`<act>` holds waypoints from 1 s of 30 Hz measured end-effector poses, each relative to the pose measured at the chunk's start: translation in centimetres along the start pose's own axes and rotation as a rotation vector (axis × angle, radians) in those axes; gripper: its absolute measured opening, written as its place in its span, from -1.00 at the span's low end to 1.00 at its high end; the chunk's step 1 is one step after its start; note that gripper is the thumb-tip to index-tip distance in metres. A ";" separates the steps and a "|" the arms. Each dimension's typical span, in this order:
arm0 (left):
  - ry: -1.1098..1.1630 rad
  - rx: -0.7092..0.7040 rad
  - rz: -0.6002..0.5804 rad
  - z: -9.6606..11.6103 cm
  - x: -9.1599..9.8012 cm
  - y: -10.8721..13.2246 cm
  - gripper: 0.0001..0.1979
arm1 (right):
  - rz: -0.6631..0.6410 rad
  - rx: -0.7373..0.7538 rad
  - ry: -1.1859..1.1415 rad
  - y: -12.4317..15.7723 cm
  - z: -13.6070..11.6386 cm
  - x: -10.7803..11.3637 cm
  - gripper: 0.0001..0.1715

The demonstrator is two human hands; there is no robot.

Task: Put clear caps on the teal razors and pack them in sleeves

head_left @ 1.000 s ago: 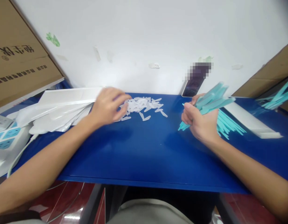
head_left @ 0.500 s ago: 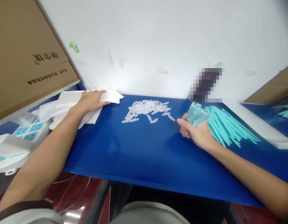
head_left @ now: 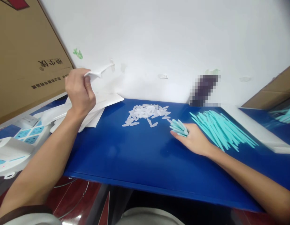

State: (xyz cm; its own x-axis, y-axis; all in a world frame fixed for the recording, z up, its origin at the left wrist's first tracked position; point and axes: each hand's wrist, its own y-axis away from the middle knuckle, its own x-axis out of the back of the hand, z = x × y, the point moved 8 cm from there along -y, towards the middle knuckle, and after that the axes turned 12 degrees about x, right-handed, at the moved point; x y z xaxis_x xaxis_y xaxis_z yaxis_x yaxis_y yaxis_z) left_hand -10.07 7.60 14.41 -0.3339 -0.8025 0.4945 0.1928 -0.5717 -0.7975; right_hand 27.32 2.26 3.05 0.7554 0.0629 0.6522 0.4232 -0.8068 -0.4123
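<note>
My left hand [head_left: 79, 91] is raised above the left end of the blue table [head_left: 140, 156], pinching a white sheet [head_left: 99, 70] lifted off the stack of white sheets [head_left: 100, 104] below it. My right hand [head_left: 194, 140] rests on the table, fingers closed around the ends of a small bunch of teal sticks [head_left: 179, 127]. To its right lies a spread pile of teal sticks [head_left: 220, 128]. A heap of small translucent white caps [head_left: 146, 113] lies between my hands, near the wall.
A large cardboard box [head_left: 25, 53] leans at the left, over white power strips [head_left: 15, 143]. A white tray [head_left: 255, 131] and another cardboard box [head_left: 273, 97] holding teal sticks stand at the right. A blurred dark object [head_left: 203, 90] leans against the white wall.
My left hand went from the white caps to the sheet stack and has lifted one sheet. My right hand lowered the teal bundle onto the table and now grips only a few sticks.
</note>
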 end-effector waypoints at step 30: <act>0.150 -0.352 -1.161 15.6 -6.0 18.2 -0.39 | -0.688 0.134 1.004 0.8 -2.6 -2.5 -0.81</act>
State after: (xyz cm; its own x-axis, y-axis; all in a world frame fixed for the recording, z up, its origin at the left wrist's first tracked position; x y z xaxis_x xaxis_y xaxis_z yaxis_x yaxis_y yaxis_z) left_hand 9.87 -0.63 2.33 -0.2493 0.1950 0.9486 -0.5429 -0.8393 0.0299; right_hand 24.50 -0.07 2.74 -0.3425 -0.0766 0.9364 0.6749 -0.7135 0.1885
